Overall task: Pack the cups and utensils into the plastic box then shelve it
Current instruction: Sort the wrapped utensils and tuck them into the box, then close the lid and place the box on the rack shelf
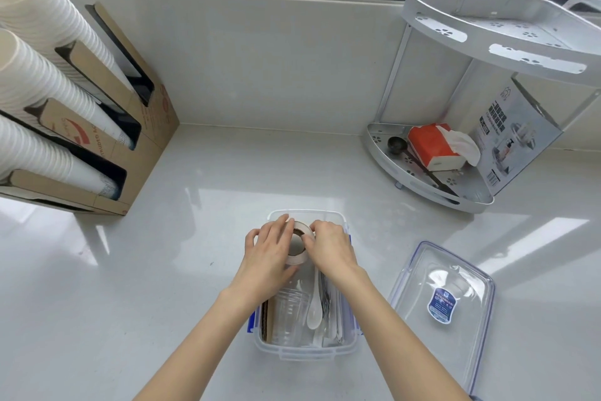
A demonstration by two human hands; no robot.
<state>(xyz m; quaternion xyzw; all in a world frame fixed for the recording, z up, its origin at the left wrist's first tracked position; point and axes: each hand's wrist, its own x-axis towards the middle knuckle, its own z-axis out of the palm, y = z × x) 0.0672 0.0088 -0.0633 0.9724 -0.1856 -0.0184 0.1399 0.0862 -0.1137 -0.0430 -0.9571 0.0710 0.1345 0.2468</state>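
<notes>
A clear plastic box [302,352] with blue latches stands on the counter in front of me. Inside it lie clear plastic cups [287,313], a white spoon [314,311], wrapped utensils [333,319] and brown cardboard sleeves [267,319]. My left hand [270,254] and my right hand [328,248] both hold a paper cup [298,246] over the far half of the box, its brown inside facing up at me. The left fingers wrap its side and the right fingers touch its rim.
The box's clear lid [445,306] lies upside down to the right. A white two-tier corner shelf [455,170] at the back right holds a tissue pack, a black scoop and a carton. A cardboard dispenser [130,127] with stacked paper cups stands at the left.
</notes>
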